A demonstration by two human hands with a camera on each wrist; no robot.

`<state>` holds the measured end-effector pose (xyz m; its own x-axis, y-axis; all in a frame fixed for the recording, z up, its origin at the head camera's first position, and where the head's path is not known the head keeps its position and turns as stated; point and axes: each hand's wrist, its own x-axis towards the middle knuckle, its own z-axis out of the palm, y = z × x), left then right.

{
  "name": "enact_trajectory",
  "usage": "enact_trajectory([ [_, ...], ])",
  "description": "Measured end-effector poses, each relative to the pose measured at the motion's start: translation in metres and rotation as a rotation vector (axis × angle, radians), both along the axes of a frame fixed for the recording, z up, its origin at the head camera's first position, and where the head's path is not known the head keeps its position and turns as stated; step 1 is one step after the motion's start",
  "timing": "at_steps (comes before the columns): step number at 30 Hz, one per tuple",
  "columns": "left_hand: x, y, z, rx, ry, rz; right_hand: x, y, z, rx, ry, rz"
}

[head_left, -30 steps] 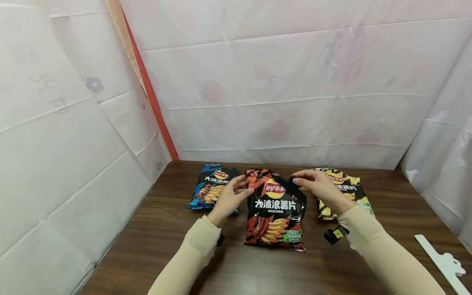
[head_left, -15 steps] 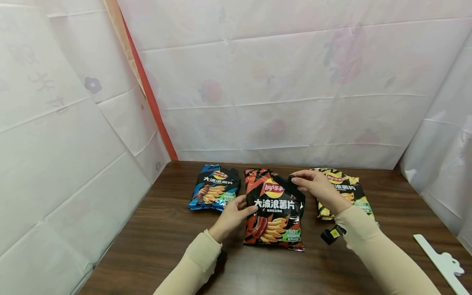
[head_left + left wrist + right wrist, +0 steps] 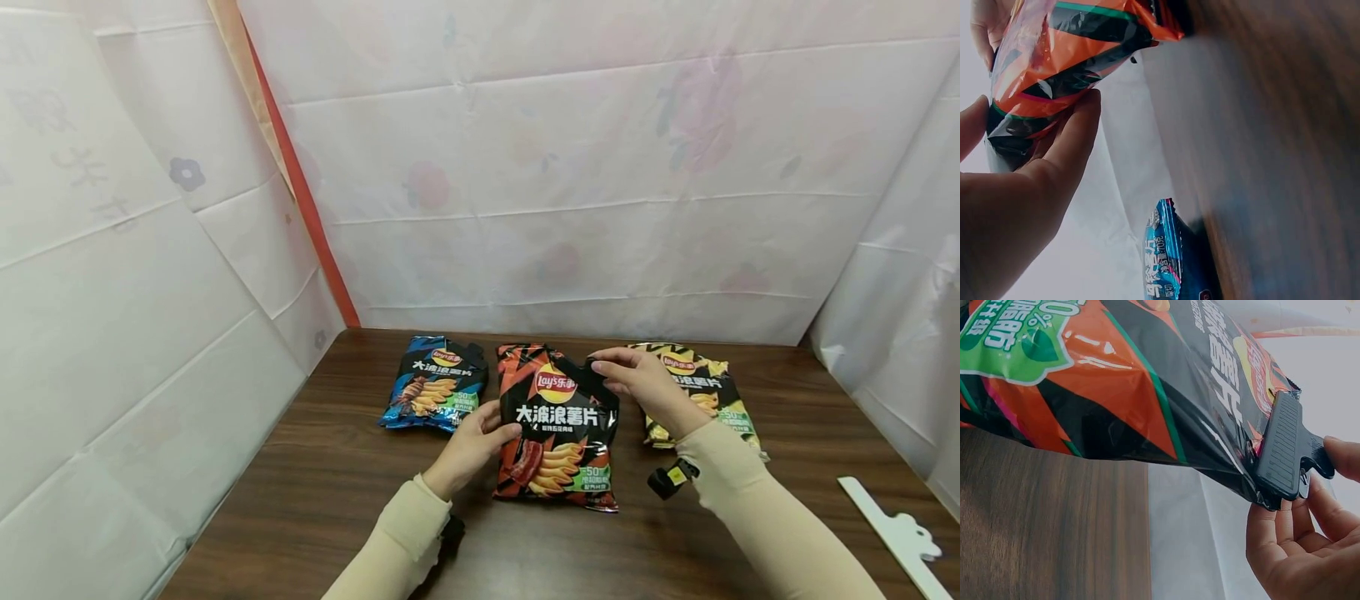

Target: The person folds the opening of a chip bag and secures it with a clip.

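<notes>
Brown table (image 3: 315,475): red chip bag (image 3: 555,437), contents hidden; left fingers (image 3: 1077,132) clamped on its edge, right fingers (image 3: 1264,530) pinching black clip (image 3: 1280,447).

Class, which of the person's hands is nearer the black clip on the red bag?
Right. The right hand holds the black clip at the upper right corner of the red bag; the left hand is farther away, gripping the bag's left edge.

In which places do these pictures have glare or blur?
Head view: pale sheen on the brown wood-grain table toward the bottom; left wrist view: the table's grain smeared at right; right wrist view: white glare streaks on the glossy orange-and-black chip bag, while the black plastic clip looks sharp.
</notes>
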<state>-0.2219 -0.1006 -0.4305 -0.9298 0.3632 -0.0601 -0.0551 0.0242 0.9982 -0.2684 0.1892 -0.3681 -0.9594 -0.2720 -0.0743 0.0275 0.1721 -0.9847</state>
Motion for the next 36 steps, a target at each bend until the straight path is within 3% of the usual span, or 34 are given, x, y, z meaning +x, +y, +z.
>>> enact_trajectory([
  [15, -0.002, 0.002, -0.004, 0.058, -0.008, 0.039, 0.008, 0.004, -0.002, 0.004, 0.023, -0.019],
  [22, -0.003, 0.003, -0.005, 0.061, 0.001, 0.052, 0.013, 0.012, -0.004, -0.049, 0.042, -0.014],
  [29, -0.002, 0.003, -0.006, 0.076, -0.008, 0.055, 0.022, 0.024, -0.017, -0.046, 0.048, -0.028],
  [36, -0.003, 0.003, -0.005, 0.061, -0.006, 0.065, 0.035, 0.022, -0.037, -0.044, -0.024, -0.086],
])
